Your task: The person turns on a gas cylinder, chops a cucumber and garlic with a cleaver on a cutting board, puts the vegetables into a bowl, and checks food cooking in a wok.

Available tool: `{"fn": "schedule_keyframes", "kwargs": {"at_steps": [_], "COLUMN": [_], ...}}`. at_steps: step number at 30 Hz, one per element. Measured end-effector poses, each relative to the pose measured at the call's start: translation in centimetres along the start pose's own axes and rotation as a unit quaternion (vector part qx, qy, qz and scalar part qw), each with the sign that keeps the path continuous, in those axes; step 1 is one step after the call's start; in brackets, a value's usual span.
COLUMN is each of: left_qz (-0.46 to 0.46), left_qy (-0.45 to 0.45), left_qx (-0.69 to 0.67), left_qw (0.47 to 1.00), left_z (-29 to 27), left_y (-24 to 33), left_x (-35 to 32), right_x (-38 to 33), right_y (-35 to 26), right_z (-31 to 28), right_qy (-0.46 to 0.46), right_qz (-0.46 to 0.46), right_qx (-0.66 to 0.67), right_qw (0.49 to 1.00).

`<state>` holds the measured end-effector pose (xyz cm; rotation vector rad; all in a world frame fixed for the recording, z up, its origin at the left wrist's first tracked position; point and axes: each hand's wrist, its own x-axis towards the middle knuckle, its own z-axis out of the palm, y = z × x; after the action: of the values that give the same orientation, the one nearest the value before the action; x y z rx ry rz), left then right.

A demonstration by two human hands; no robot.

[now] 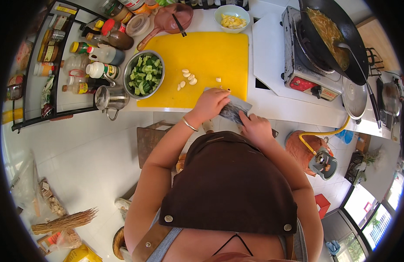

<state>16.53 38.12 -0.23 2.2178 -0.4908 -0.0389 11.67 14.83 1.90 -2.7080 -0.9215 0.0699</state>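
In my right hand (pixel 256 127) is a cleaver (pixel 235 109), its broad grey blade tilted over the near edge of a yellow cutting board (pixel 202 50). My left hand (pixel 210 104), with a bangle at the wrist, is closed beside the blade, fingertips against it or close to it. What those fingers hold, if anything, is hidden. Several peeled garlic cloves (pixel 192 81) lie on the board beyond my left hand. A small pale garlic piece (pixel 218 80) sits apart from them, nearer the blade. Left of the cloves stands a steel bowl (pixel 161 89) of chopped green vegetable.
A wok (pixel 359 52) with food and a ladle (pixel 357 56) stands on a gas stove (pixel 315 81) at right. Beyond the board are a white bowl (pixel 240 28) of yellow pieces and a pinkish-brown pan (pixel 171 19). Bottles and a steel mug (pixel 112 97) crowd the left.
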Motion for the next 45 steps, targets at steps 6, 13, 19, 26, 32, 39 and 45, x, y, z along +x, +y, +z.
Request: {"fn": "schedule_keyframes", "kwargs": {"at_steps": [6, 13, 19, 26, 32, 39, 45], "left_qz": [-0.066, -0.060, -0.118, -0.153, -0.124, -0.085, -0.142], "left_qy": [0.114, 0.044, 0.102, 0.127, 0.149, 0.116, 0.224], "left_qx": [0.067, 0.083, 0.046, 0.024, -0.065, 0.023, -0.022], "left_qw": [0.989, 0.994, 0.987, 0.980, 0.979, 0.989, 0.964], "left_z": [-0.1, 1.9, 3.8, 4.1, 3.4, 3.2, 3.0], "left_y": [-4.5, -3.9, -3.3, -2.6, -1.0, 0.8, -0.6], "left_x": [0.9, 0.9, 0.0, 0.2, 0.1, 2.0, 2.7], "right_x": [-4.7, -4.2, -3.3, -0.3, -1.6, -3.8, -5.8], "right_y": [1.8, 3.3, 2.6, -1.1, -0.5, -0.1, 1.1], "right_z": [-0.7, 3.1, 7.4, 8.5, 8.0, 5.5, 4.1], "right_qy": [0.002, -0.005, -0.040, -0.043, -0.035, -0.027, -0.017], "right_qz": [0.147, 0.373, 0.402, 0.402, 0.375, 0.372, 0.365], "right_qx": [0.254, 0.703, 0.730, 0.743, 0.792, 0.783, 0.812], "right_qw": [0.956, 0.605, 0.552, 0.533, 0.481, 0.498, 0.455]}}
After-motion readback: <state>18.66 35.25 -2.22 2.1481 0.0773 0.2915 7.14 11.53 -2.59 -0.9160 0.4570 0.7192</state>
